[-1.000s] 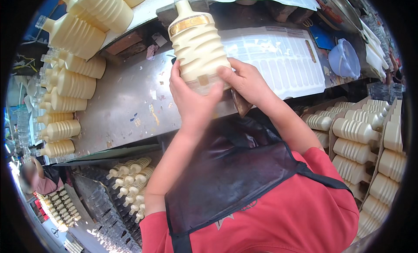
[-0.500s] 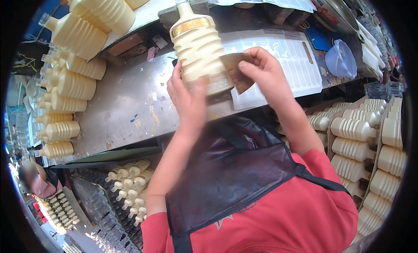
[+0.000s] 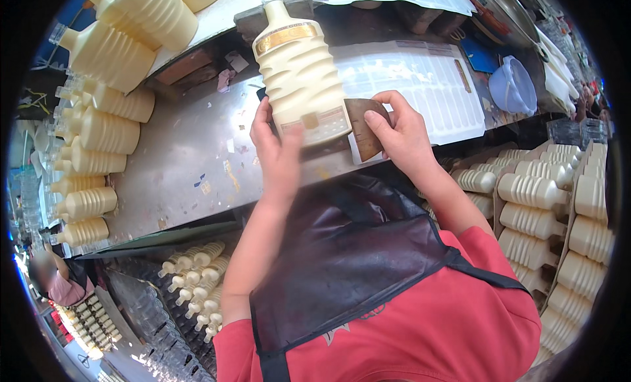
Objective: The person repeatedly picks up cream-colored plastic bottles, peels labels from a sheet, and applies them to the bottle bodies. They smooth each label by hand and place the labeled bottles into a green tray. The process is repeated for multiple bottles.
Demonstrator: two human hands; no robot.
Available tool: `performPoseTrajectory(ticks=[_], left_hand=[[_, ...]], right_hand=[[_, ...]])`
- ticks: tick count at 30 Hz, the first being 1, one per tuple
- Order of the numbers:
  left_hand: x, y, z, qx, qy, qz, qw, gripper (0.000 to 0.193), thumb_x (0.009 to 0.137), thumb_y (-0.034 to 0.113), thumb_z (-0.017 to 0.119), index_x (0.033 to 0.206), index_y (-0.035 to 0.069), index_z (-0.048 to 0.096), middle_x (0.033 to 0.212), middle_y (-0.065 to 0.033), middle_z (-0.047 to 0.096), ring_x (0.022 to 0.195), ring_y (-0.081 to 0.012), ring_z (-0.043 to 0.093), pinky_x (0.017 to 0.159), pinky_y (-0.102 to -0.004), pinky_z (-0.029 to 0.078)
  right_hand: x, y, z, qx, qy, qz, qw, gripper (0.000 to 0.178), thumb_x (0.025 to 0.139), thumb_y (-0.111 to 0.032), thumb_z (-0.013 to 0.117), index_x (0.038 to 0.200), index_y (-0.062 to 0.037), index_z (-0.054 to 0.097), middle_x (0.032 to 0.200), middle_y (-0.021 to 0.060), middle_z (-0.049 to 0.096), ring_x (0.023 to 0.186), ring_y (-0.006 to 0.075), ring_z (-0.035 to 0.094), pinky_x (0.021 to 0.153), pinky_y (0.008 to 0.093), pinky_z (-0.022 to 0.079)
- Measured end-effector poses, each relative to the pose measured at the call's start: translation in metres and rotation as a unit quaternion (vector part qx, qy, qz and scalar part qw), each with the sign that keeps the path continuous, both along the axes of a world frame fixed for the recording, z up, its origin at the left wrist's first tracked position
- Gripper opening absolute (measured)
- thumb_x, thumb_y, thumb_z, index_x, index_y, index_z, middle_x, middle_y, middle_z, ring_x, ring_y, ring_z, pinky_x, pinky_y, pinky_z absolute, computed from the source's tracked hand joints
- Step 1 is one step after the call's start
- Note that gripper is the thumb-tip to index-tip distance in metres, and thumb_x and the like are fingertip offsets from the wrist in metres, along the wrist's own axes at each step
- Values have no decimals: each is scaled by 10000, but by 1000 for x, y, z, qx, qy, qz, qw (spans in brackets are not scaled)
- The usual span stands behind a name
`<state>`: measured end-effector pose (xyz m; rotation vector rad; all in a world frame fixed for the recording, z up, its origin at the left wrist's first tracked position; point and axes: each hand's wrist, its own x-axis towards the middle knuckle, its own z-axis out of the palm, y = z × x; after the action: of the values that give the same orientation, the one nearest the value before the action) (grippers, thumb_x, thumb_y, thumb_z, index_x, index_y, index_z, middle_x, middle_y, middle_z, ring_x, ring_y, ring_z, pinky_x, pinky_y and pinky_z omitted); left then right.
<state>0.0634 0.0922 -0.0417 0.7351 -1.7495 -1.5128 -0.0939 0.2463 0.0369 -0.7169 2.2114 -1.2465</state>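
Here, the cream bottle (image 3: 299, 80) was over the metal counter (image 3: 174, 172), its neck beside a grey block (image 3: 300, 6). The left hand (image 3: 275, 145) curled around its lower left side, thumb blurred; the right hand (image 3: 401, 129) pinched 1 brown flat piece (image 3: 365, 127) at its lower right edge. Scraps (image 3: 231, 176) speckled the counter. A pale sheet (image 3: 427, 99) and blue bucket (image 3: 505, 89) were rightward; more bottles (image 3: 105, 145) lined the left; 1 co-worker (image 3: 68, 289) showed far left.
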Motion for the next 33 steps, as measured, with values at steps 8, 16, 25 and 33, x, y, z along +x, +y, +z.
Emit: performPoseTrajectory(ticks=[8,16,25,33], left_hand=[[18,-11,-12,-52,1,-39,998,817,817,195,830,1494,10,412,1460,-165,480,1356,-290,472,1156,-403,369],[13,-3,26,-269,-54,47,960,745,709,161,905,1367,40,577,1369,-137,577,1328,-318,511,1157,-423,368],[-5,5,37,-390,-59,100,914,743,612,240,888,1283,67,619,1212,-122,632,1243,-315,570,1138,-502,313],[-4,5,36,-400,-78,108,907,784,576,243,904,1290,74,628,1198,-119,639,1245,-307,575,1156,-500,289]], right_hand=[[16,-4,2,-86,56,59,993,253,984,-91,632,1229,-52,577,650,-36,558,546,25,461,512,229,353],[23,-9,18,-114,82,37,989,260,962,-82,631,1215,-49,582,702,7,620,587,53,515,557,247,408],[49,-23,37,-35,246,94,964,259,932,-127,654,1186,-96,610,794,184,709,682,383,706,615,421,548],[49,-24,37,-56,256,97,960,245,937,-124,643,1176,-82,614,728,174,678,648,347,705,607,403,536]])
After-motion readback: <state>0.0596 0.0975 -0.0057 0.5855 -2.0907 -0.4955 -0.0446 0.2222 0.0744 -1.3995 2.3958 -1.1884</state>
